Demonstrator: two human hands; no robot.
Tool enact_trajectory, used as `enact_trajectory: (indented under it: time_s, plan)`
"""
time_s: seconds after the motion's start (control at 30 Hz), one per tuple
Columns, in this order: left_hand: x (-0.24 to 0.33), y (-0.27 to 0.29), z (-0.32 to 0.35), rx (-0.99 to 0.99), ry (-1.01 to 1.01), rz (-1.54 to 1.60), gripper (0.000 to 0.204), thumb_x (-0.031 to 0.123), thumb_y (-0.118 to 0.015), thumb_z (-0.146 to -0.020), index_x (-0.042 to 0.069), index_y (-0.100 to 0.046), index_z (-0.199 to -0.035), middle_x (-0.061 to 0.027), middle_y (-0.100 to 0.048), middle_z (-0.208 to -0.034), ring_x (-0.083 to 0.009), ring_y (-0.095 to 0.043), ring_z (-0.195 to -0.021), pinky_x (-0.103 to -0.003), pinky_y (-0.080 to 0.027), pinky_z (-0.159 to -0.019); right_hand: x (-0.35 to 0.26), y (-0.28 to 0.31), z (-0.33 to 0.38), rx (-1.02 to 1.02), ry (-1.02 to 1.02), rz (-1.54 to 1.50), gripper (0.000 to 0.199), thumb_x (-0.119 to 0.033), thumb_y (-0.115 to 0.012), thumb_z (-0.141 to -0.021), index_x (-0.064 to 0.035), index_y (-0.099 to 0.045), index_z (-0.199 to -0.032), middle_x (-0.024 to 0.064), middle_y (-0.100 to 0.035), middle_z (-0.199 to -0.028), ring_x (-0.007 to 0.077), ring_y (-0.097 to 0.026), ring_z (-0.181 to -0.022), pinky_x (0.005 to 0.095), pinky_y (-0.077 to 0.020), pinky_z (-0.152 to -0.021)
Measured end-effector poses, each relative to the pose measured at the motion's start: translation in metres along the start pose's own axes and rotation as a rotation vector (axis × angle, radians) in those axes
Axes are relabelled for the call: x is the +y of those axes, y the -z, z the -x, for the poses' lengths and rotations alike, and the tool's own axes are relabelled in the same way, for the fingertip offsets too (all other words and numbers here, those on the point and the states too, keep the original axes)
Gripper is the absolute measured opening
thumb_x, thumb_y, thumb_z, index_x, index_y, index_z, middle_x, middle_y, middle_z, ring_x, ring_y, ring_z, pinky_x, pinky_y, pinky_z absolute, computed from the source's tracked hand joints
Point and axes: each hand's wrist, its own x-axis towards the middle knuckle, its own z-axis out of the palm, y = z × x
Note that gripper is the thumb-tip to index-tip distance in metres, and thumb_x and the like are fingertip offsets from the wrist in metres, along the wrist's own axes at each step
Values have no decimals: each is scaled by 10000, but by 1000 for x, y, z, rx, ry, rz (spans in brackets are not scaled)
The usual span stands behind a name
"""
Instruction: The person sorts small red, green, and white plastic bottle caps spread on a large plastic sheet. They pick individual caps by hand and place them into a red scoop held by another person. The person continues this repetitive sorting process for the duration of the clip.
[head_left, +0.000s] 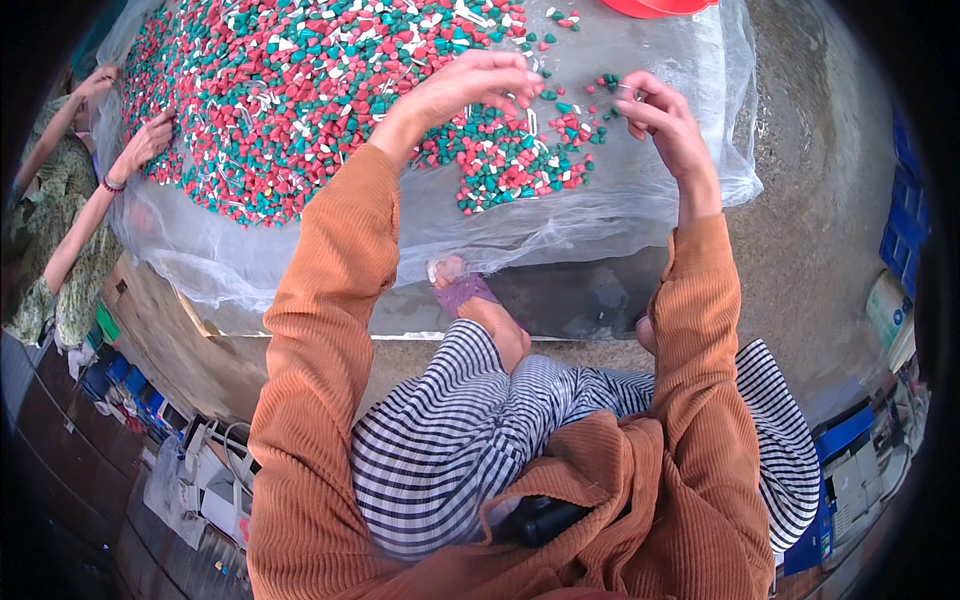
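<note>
A wide heap of small red, green and white pieces point(290, 110) lies on a clear plastic sheet point(680, 150). Above the heap's right part is my left hand point(475, 88), fingers curled and fingertips close together; anything in them is too small to make out. Farther right, over the sheet, my right hand point(662, 118) is raised with thumb and forefinger pinched. Something very thin seems to show at those fingertips, but its kind is unclear. Between and below my hands lies a smaller cluster of the same pieces point(520, 170). White loop-shaped bits point(531, 121) are mixed in.
Another person's hands point(148, 142) touch the heap's left edge. A red basin point(660, 6) stands at the far right of the sheet. My foot in a purple sandal point(462, 290) is by the sheet's near edge. Blue crates point(905, 210) stand at the right.
</note>
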Motion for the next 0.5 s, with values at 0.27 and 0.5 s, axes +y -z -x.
enact_trajectory:
  time_s: [0.27, 0.5]
  plan:
    - [8, 15, 9, -78, -182, 306, 365, 223, -530, -895, -12, -605, -1164, -82, -614, -983, -151, -599, -894, -311, -535, -775, 13, -33, -11, 43, -62, 4, 288, -287, -714, -800, -49, -663, -955, 75, -654, -736, 250, -645, -672, 342, -519, -629]
    - [34, 27, 4, 815, 27, -775, 245, 315, -660, -822, 88, -720, -752, -97, -686, -761, -250, -663, -690, -362, -537, -669, 31, -98, -24, 343, 122, 1059, 268, -305, -735, -769, -80, -686, -906, 142, -688, -782, 332, -672, -783, 456, -513, -688]
